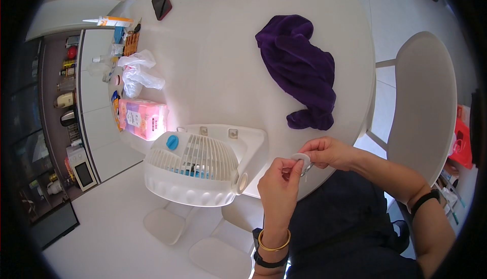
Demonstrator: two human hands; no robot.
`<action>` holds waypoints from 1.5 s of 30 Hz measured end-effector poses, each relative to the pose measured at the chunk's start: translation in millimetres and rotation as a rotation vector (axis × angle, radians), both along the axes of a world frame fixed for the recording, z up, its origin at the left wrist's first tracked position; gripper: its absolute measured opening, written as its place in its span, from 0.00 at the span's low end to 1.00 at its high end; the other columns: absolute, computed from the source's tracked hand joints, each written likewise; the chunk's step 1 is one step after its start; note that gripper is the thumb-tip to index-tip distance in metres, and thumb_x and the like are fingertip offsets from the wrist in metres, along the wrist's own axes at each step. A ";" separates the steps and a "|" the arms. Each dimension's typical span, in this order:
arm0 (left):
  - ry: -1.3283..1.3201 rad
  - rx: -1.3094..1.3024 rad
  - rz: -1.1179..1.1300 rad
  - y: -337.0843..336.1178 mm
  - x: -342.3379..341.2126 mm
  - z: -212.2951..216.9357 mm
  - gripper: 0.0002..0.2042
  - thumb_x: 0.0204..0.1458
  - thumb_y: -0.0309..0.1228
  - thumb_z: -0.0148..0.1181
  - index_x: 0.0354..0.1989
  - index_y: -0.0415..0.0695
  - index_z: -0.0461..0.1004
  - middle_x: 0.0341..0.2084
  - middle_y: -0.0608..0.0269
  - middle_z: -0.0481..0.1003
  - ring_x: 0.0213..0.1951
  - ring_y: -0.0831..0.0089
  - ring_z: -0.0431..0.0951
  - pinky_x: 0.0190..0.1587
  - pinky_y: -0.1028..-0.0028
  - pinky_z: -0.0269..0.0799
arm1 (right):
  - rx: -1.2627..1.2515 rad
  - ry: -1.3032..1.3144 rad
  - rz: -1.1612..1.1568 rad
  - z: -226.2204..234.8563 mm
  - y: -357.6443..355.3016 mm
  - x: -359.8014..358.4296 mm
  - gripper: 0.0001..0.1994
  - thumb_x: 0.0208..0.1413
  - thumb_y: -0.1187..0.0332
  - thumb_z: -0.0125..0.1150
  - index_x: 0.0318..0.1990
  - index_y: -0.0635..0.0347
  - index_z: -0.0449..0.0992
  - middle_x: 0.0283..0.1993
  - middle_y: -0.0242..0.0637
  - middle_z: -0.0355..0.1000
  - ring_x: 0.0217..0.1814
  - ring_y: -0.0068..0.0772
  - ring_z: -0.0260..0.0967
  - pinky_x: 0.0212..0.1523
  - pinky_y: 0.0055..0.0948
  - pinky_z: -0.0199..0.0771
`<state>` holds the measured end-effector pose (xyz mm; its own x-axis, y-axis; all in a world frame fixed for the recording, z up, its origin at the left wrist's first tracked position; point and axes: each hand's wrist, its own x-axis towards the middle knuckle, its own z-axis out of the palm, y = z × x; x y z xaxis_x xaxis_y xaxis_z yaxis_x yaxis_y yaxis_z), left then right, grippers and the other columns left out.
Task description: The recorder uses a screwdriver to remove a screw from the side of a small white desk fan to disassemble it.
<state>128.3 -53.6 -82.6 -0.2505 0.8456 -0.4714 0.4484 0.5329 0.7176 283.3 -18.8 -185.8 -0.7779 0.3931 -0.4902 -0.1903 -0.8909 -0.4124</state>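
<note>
My left hand and my right hand meet above the table's near edge, fingers closed in pinches on a small white round disc. Something thin and shiny shows beside the disc, too small to name. A white fan with a slatted grille and a blue knob sits just left of my left hand. On its side facing me is a round pivot. Beyond my right hand lies a crumpled dark purple cloth.
The white round table carries a pink tissue pack, a white plastic bag, a phone and a white-and-orange nozzle tube. A chair stands at the right; others stand at the lower left.
</note>
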 end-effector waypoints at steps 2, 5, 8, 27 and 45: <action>0.106 0.019 -0.056 -1.4 -0.1 -2.3 0.08 0.52 0.29 0.66 0.31 0.37 0.75 0.22 0.65 0.75 0.26 0.81 0.73 0.31 0.82 0.68 | 0.006 -0.011 0.003 -1.9 0.3 -0.2 0.11 0.60 0.61 0.60 0.46 0.55 0.76 0.26 0.19 0.61 0.25 0.13 0.50 0.24 0.17 0.48; 0.207 0.045 -0.093 1.5 -1.0 -5.1 0.09 0.51 0.29 0.66 0.33 0.37 0.75 0.26 0.65 0.76 0.29 0.81 0.73 0.32 0.82 0.68 | 0.010 -0.014 0.012 -6.8 0.5 2.4 0.11 0.59 0.61 0.61 0.44 0.55 0.77 0.25 0.19 0.61 0.24 0.13 0.50 0.24 0.17 0.48; -0.013 0.060 -0.060 -1.0 -11.3 -16.5 0.09 0.52 0.30 0.66 0.36 0.38 0.76 0.32 0.64 0.76 0.32 0.81 0.73 0.33 0.82 0.69 | 0.027 0.039 0.030 -3.8 4.0 3.0 0.11 0.59 0.60 0.60 0.43 0.55 0.77 0.24 0.18 0.61 0.24 0.13 0.49 0.24 0.17 0.48; -0.633 0.229 0.795 120.1 6.4 -95.2 0.15 0.59 0.34 0.57 0.49 0.38 0.67 0.38 0.57 0.77 0.36 0.72 0.78 0.36 0.78 0.76 | 0.012 -0.360 -0.285 4.7 15.2 36.7 0.13 0.63 0.58 0.54 0.39 0.58 0.77 0.20 0.17 0.53 0.20 0.12 0.44 0.22 0.19 0.44; -0.171 0.346 0.690 225.4 -17.5 -141.2 0.19 0.57 0.34 0.56 0.55 0.42 0.64 0.24 0.58 0.77 0.14 0.75 0.72 0.14 0.77 0.63 | -0.117 -0.437 -0.452 -6.4 -20.6 83.1 0.13 0.64 0.59 0.53 0.36 0.58 0.76 0.19 0.19 0.55 0.19 0.13 0.45 0.21 0.18 0.44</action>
